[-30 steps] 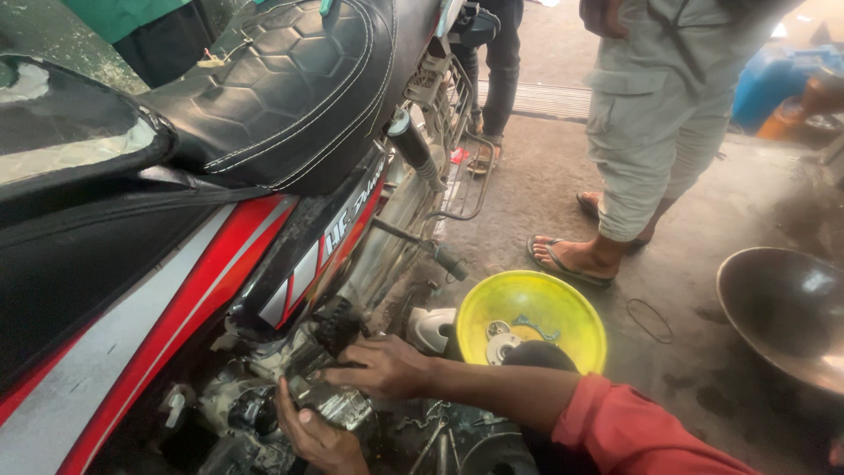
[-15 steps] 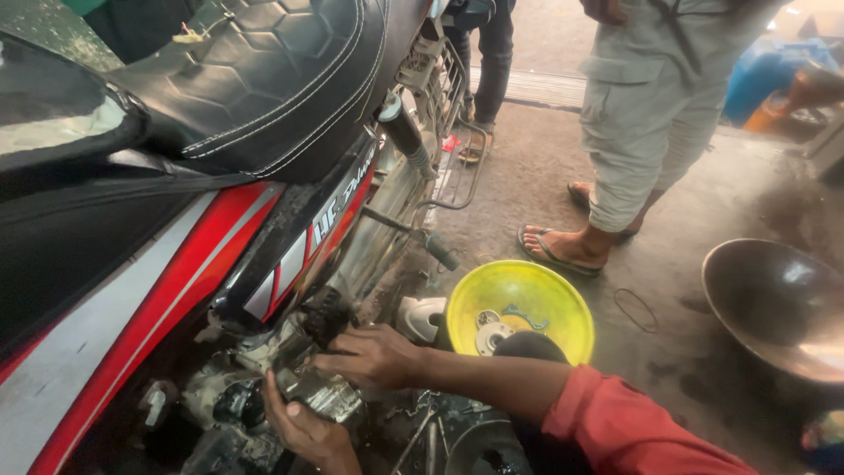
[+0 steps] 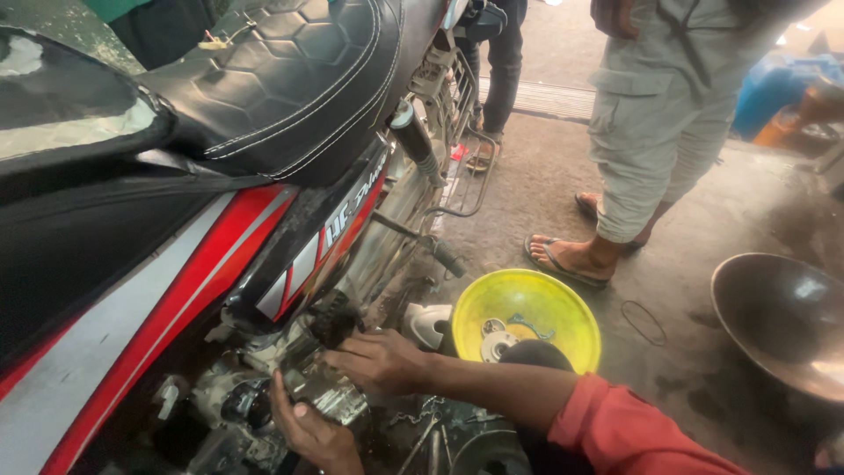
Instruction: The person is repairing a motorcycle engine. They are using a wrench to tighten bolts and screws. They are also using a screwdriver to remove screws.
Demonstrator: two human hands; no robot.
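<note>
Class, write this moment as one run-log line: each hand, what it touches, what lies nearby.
left hand: under engine part | right hand: on engine part | nearby: yellow bowl with small parts, metal pan, bystander's sandalled feet

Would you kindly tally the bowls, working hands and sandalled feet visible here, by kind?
Bowls: 2, the yellow bowl and the dark metal bowl
Hands on the engine: 2, the left hand and the right hand
Sandalled feet: 3, one only partly in view
Total: 7

A yellow bowl (image 3: pixel 527 318) holding small metal parts sits on the concrete floor (image 3: pixel 677 220). A dark metal basin (image 3: pixel 782 321) lies to its right. A bystander in sandals (image 3: pixel 563 260) stands nearby.
</note>
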